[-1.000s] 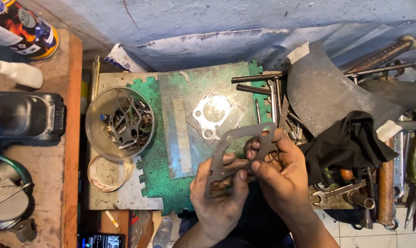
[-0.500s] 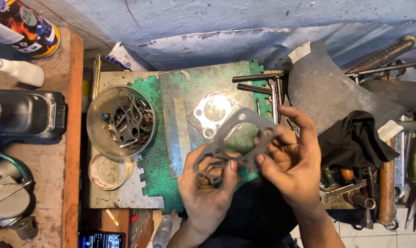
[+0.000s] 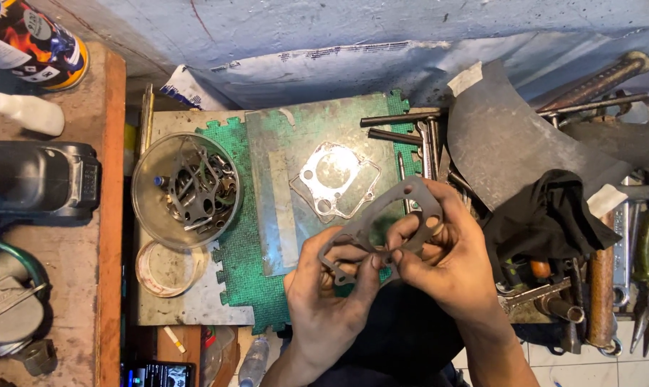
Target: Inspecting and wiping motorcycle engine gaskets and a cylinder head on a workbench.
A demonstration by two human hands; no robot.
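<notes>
Fingers of both hands pinch a flat grey gasket [image 3: 382, 229] just below the frame's centre: the left hand [image 3: 324, 301] closes on its lower-left edge, the right hand [image 3: 446, 265] on its right side, thumb and forefinger shut against it. Open room is scarce: a green mat [image 3: 238, 265] with a metal sheet [image 3: 281, 193] and a white gasket [image 3: 335, 179] lies beneath, a clear bowl [image 3: 185, 190] of parts to the left, tools [image 3: 611, 272] crowding the right edge. Half a second ago the gasket sat higher and flatter; now it tilts nearer the body.
</notes>
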